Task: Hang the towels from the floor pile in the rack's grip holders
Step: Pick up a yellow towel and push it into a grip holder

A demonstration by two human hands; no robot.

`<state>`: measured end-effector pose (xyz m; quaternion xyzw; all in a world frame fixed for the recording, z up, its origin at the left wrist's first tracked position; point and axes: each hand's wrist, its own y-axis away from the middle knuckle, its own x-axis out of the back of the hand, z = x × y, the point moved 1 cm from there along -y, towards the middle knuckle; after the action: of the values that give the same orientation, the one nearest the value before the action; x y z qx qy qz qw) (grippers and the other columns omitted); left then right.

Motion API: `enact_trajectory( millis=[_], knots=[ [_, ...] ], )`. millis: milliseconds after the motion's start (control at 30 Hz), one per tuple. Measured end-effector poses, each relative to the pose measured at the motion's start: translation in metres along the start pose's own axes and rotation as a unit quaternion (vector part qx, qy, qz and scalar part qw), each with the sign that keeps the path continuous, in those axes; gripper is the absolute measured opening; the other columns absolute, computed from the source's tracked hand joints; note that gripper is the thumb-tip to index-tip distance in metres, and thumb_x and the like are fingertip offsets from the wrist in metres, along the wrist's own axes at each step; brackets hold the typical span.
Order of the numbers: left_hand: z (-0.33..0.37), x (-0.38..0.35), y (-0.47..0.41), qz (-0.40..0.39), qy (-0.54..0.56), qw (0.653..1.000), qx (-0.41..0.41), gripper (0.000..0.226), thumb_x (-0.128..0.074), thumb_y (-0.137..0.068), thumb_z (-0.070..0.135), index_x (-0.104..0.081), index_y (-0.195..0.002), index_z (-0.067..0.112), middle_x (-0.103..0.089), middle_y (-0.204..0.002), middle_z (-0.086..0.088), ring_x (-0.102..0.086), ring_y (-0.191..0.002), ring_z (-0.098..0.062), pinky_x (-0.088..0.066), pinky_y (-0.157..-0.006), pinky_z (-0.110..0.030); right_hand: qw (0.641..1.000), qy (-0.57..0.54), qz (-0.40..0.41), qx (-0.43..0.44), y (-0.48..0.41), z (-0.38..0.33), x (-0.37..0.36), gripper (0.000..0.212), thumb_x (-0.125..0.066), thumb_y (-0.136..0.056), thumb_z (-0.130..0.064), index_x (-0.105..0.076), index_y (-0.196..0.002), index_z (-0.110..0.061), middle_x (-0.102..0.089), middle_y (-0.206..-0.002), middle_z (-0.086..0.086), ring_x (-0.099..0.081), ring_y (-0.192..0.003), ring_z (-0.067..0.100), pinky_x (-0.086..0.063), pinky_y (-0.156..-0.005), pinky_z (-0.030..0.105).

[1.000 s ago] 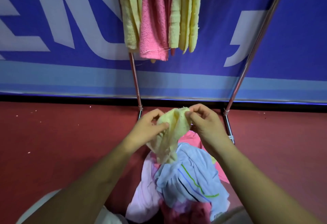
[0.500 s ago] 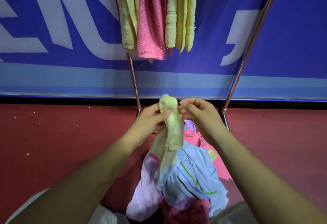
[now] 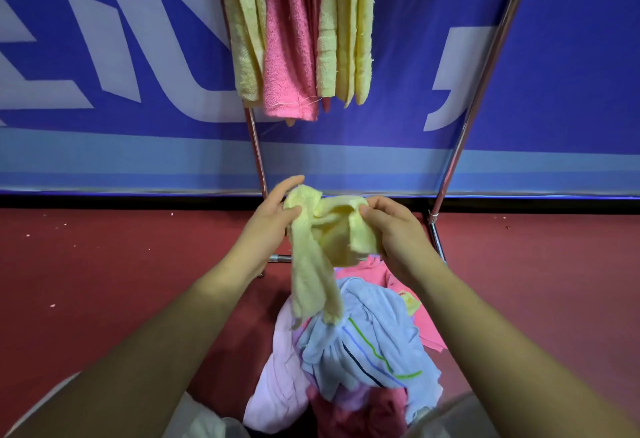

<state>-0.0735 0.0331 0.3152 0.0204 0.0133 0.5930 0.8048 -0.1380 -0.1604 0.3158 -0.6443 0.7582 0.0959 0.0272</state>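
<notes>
Left hand (image 3: 273,216) and right hand (image 3: 391,230), grips clamped on a yellow towel (image 3: 332,230), now stretch it wider above the floor pile (image 3: 363,351), likely readying it for hanging.

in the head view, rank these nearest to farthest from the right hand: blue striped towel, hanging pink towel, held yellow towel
1. yellow towel: pinched by the right hand itself, at its left.
2. blue striped towel: lying low, just below the hand.
3. hanging pink towel: high up, above and to the left.
</notes>
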Motion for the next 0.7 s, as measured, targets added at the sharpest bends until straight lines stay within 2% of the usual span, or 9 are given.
enact_trajectory(
  millis=[67,167,233,300,367,433,567,633,700],
  knots=[
    [-0.004,-0.002,0.001,-0.022,-0.092,0.996,0.002,0.035,-0.052,-0.094,-0.002,-0.068,-0.104,0.027,-0.068,-0.1,0.003,-0.06,-0.082,-0.006,-0.046,-0.072,-0.018,0.998,-0.055,0.0,-0.028,0.001,-0.003,-0.001,0.025,-0.052,-0.099,-0.005,-0.059,-0.075,-0.012,-0.062,-0.063,0.001,-0.056,-0.057,0.014,-0.045,-0.055,0.026],
    [-0.006,-0.003,0.002,-0.049,-0.194,0.98,-0.014,0.015,-0.069,-0.081,0.016,-0.065,-0.092,0.025,-0.062,-0.112,0.0,-0.056,-0.094,-0.006,-0.042,-0.08,-0.013,0.993,-0.1,-0.031,-0.052,0.001,-0.007,0.0,0.026,-0.051,-0.099,-0.006,-0.058,-0.075,-0.009,-0.062,-0.063,0.002,-0.058,-0.057,0.013,-0.048,-0.056,0.025],
    [-0.007,-0.002,0.001,-0.103,-0.212,0.97,-0.048,0.028,-0.078,-0.076,0.024,-0.058,-0.095,0.024,-0.052,-0.137,0.006,-0.052,-0.121,-0.001,-0.036,-0.1,-0.012,0.994,-0.083,-0.054,-0.057,0.0,-0.006,0.002,0.024,-0.051,-0.099,-0.007,-0.058,-0.076,-0.008,-0.061,-0.064,0.005,-0.056,-0.057,0.015,-0.046,-0.055,0.025],
    [-0.008,-0.005,0.004,-0.181,-0.143,0.972,-0.049,0.045,-0.08,-0.073,0.029,-0.051,-0.108,0.026,-0.045,-0.148,0.01,-0.046,-0.135,-0.004,-0.036,-0.111,-0.023,0.995,-0.046,-0.071,-0.056,-0.002,-0.002,0.002,0.021,-0.052,-0.099,-0.008,-0.06,-0.08,-0.006,-0.059,-0.069,0.01,-0.054,-0.06,0.018,-0.043,-0.058,0.029],
    [-0.008,-0.014,0.01,-0.23,-0.091,0.968,-0.046,0.061,-0.081,-0.073,0.023,-0.048,-0.125,0.028,-0.053,-0.142,0.008,-0.055,-0.126,-0.011,-0.044,-0.104,-0.031,0.994,-0.033,-0.086,-0.058,-0.003,0.003,0.002,0.019,-0.053,-0.1,-0.009,-0.062,-0.084,-0.005,-0.06,-0.073,0.013,-0.054,-0.062,0.019,-0.042,-0.06,0.031],
    [-0.008,-0.021,0.012,-0.228,-0.109,0.964,-0.083,0.057,-0.078,-0.079,0.02,-0.053,-0.129,0.027,-0.061,-0.131,0.006,-0.059,-0.119,-0.016,-0.047,-0.099,-0.033,0.993,-0.039,-0.096,-0.059,-0.004,0.005,0.002,0.019,-0.054,-0.1,-0.009,-0.065,-0.086,-0.004,-0.063,-0.075,0.013,-0.058,-0.065,0.02,-0.046,-0.062,0.03],
    [-0.002,-0.023,0.008,-0.169,-0.137,0.97,-0.112,0.021,-0.072,-0.082,0.023,-0.068,-0.102,0.027,-0.068,-0.1,0.014,-0.062,-0.093,-0.003,-0.046,-0.087,-0.022,0.982,-0.064,-0.149,-0.092,-0.002,0.007,0.004,0.016,-0.056,-0.097,-0.007,-0.069,-0.099,0.002,-0.068,-0.087,0.019,-0.064,-0.076,0.026,-0.052,-0.065,0.032],
    [0.0,-0.023,0.008,-0.134,-0.156,0.972,-0.111,0.005,-0.072,-0.08,0.028,-0.067,-0.083,0.027,-0.065,-0.081,0.015,-0.057,-0.077,0.0,-0.044,-0.074,-0.018,0.974,-0.113,-0.156,-0.118,-0.004,0.007,0.004,0.029,-0.059,-0.093,-0.011,-0.064,-0.114,0.008,-0.069,-0.099,0.02,-0.066,-0.087,0.027,-0.055,-0.071,0.033],
    [0.0,-0.023,0.007,-0.083,-0.151,0.979,-0.108,0.018,-0.072,-0.085,0.027,-0.062,-0.073,0.019,-0.056,-0.068,0.01,-0.049,-0.065,-0.004,-0.039,-0.063,-0.021,0.965,-0.144,-0.172,-0.132,-0.005,0.004,0.004,0.043,-0.063,-0.092,-0.024,-0.06,-0.121,0.007,-0.071,-0.101,0.015,-0.067,-0.092,0.026,-0.054,-0.077,0.034]
  ],
)
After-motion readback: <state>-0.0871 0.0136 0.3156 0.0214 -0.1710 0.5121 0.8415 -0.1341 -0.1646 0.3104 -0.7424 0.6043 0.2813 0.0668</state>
